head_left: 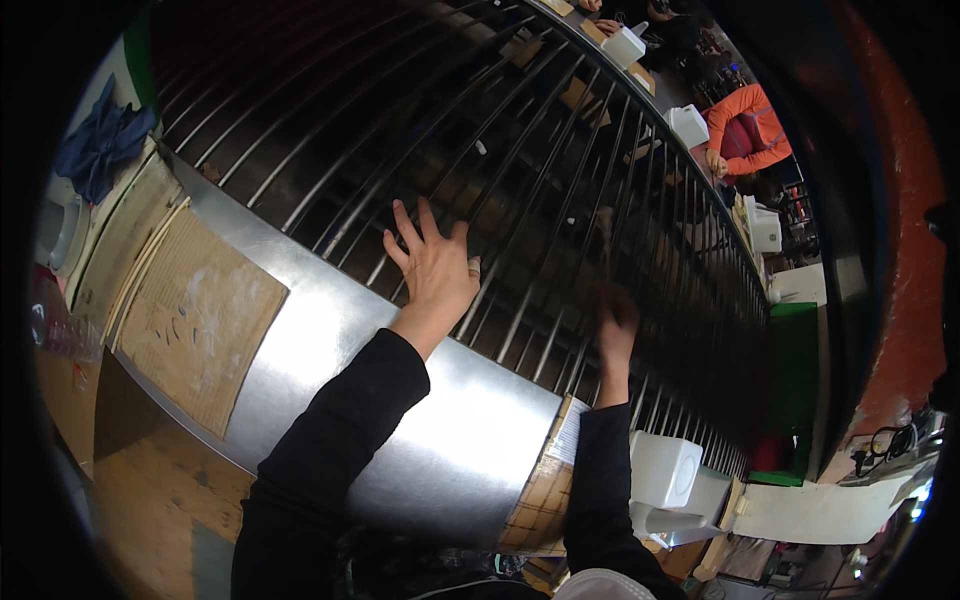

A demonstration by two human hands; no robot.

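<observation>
My left hand (438, 270) lies over a row of parallel metal rods (520, 310), fingers spread, with a ring on one finger. Nothing shows in its grasp. Farther right, my right hand (615, 325) reaches over the same rods in shadow. Its fingers are dark and blurred, so I cannot make out their pose or anything in them. Both black-sleeved arms cross a shiny metal ledge (470, 400) along the near side of the rods. A small white piece (480, 147) shows among the rods beyond my left hand.
Cardboard (205, 320) with small dark slivers covers the ledge's left part; a blue cloth (105, 140) is beyond it. A white plastic container (665, 470) stands by my right forearm. Across the rods sits a person in orange sleeves (745, 120). A green panel (790, 390) borders the right end.
</observation>
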